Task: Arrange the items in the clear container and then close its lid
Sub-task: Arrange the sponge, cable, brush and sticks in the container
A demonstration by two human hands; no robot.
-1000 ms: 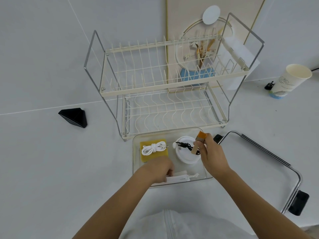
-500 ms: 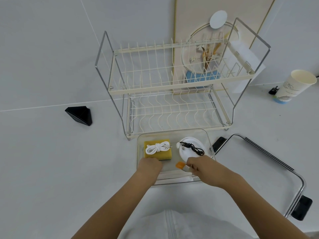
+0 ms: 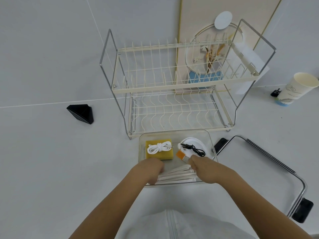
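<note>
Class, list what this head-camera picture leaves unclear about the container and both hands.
- Left hand: fingertips curl under; its grip is hidden.
- Right hand: covers the orange brush handle.
- Pale strips: ends hidden by both hands.
- Clear container: near rim partly behind the hands; no lid identifiable.

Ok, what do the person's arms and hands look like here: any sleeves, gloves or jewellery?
Both forearms are bare up to the frame edge, with no sleeves showing. The left hand and right hand wear no gloves; no rings, watch or bracelets are visible. A pale garment with a centre seam shows below.
</note>
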